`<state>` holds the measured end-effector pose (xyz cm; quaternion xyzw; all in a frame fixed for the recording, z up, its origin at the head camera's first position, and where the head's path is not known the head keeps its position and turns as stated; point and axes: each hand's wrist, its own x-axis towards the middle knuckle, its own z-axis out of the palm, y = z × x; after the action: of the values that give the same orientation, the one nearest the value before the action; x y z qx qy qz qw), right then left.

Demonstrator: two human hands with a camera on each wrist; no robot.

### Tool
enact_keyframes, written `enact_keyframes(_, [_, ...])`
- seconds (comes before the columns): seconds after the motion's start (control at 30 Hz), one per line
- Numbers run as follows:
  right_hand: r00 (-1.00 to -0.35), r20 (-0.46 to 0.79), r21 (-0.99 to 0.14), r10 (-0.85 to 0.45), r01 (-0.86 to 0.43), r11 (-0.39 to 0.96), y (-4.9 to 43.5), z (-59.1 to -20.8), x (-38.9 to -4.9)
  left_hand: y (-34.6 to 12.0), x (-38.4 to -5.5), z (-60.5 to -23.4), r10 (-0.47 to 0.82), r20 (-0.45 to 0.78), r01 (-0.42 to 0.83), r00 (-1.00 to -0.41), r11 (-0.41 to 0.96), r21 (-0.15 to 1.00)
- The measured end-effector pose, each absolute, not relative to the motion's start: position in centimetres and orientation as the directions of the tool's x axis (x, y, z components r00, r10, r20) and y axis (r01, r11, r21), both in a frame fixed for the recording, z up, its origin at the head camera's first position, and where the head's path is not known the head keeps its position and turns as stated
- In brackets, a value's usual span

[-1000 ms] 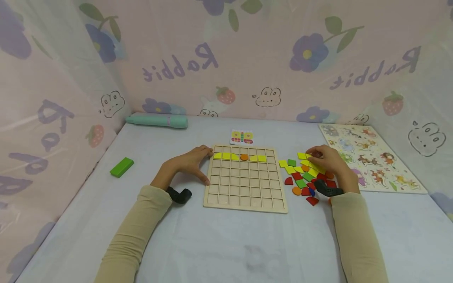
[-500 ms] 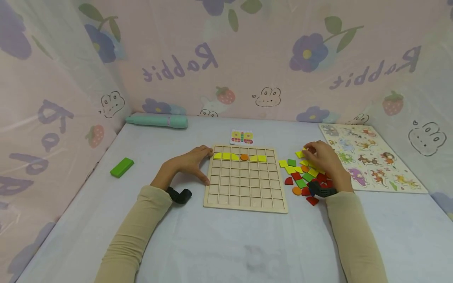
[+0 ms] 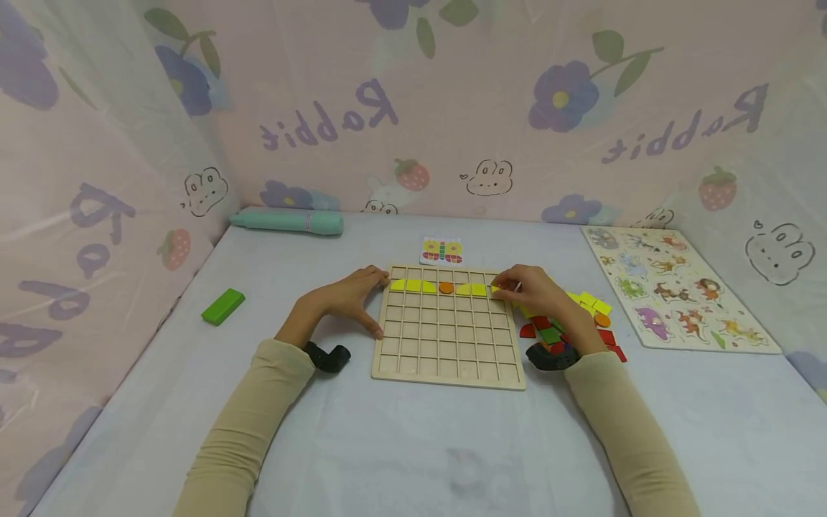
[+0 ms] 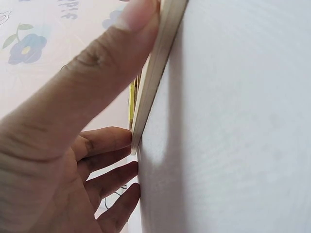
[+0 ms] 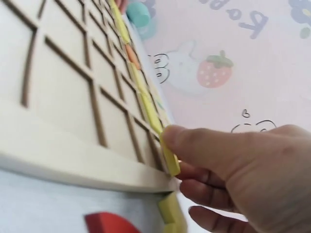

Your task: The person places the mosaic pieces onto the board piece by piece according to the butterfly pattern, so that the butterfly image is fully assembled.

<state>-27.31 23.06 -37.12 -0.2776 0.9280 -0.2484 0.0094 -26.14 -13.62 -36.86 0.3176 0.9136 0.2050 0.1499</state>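
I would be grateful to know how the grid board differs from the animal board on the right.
The grid board is divided into square cells, while the animal board bears colourful animal figures. The left hand touches the grid board's left edge, and the right hand pinches a yellow piece at its right side; neither hand touches the animal board. Both are pale boards lying flat on the table.

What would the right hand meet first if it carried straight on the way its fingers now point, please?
Probably the yellow square lying in the wooden board, next to the yellow tile that the right hand pinches, though the tile's height relative to it is hard to judge.
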Motion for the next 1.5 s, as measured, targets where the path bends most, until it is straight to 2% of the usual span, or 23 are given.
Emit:
enact_keyframes(0.43, [-0.901,0.144,-0.487,-0.409,-0.425,0.764,22.5,-37.8,-27.2,-13.6,-26.1,-36.6,0.648,-0.137,0.523,-0.749,0.705,0.479])
enact_keyframes(0.73, [-0.904,0.137,-0.520,-0.406,-0.414,0.747,22.4,-37.8,-27.1,-13.6,-26.1,-36.6,0.641,-0.146,0.512,-0.754,0.711,0.482])
enact_keyframes(0.93, [-0.895,0.114,-0.557,-0.431,-0.417,0.718,24.0,-36.9,-27.0,-13.6,-26.1,-36.7,0.643,-0.145,0.515,-0.752,0.711,0.479])
enact_keyframes(1.03, [-0.905,0.113,-0.541,-0.411,-0.403,0.738,25.6,-36.2,-27.0,-13.5,-26.0,-36.5,0.639,-0.148,0.510,-0.755,0.713,0.481])
enact_keyframes(1.23, [-0.944,0.004,-0.476,-0.329,-0.292,0.829,28.9,-35.0,-26.5,-13.5,-26.0,-36.6,0.637,-0.143,0.509,-0.758,0.714,0.482])
enact_keyframes(1.5, [-0.967,-0.109,-0.464,-0.231,-0.156,0.872,31.2,-34.9,-26.2,-13.5,-26.0,-36.7,0.645,-0.132,0.522,-0.752,0.706,0.478])
